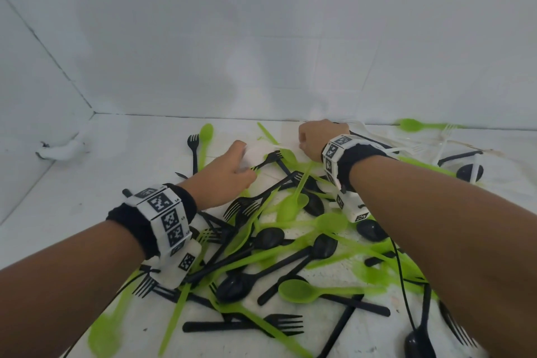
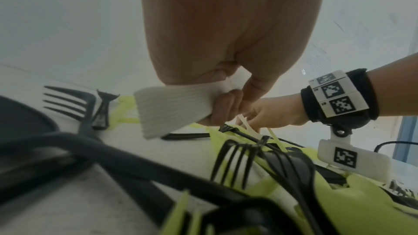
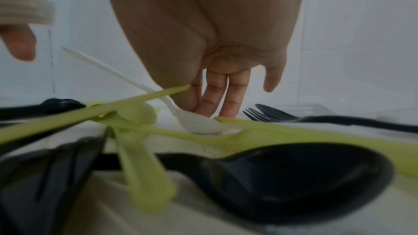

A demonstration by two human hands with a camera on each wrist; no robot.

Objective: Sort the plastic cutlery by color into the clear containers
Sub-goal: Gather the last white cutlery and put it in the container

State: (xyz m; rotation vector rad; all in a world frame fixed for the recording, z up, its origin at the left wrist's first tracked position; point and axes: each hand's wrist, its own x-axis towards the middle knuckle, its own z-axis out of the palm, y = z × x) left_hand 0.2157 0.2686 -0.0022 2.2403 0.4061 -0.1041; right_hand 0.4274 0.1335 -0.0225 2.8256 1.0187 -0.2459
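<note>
Forearms filled the lower corners of the head view, both wrists wrapped in black bands carrying white marker blocks. Between them spread the heap of green and black cutlery (image 1: 279, 244) on the white bench (image 1: 72, 203) — forks, spoons and long handles crossing one another.

On the left, the left hand (image 1: 225, 176) reached forward over the heap, knuckles up, palm down. Its grip was curled round a bunch of white cutlery handles (image 2: 174, 109), the flat white ends fanning out past the fingers (image 2: 222, 106) in the left wrist view. A black fork (image 1: 266, 161) lay just beyond that hand.

Further right, the right hand (image 1: 319, 139) was held at the far edge of the heap near the back wall, wrist bent downward. Its grip hung loose — fingers (image 3: 234, 94) straight and slightly apart, tips down at the bench, holding nothing. A white spoon (image 3: 199, 122) lay bowl-down just beside those fingertips, handle tilted up; whether they touched it could not be told.

At the far right, white forks (image 1: 436, 142) lay in a blurred clear container (image 1: 412, 139).
</note>
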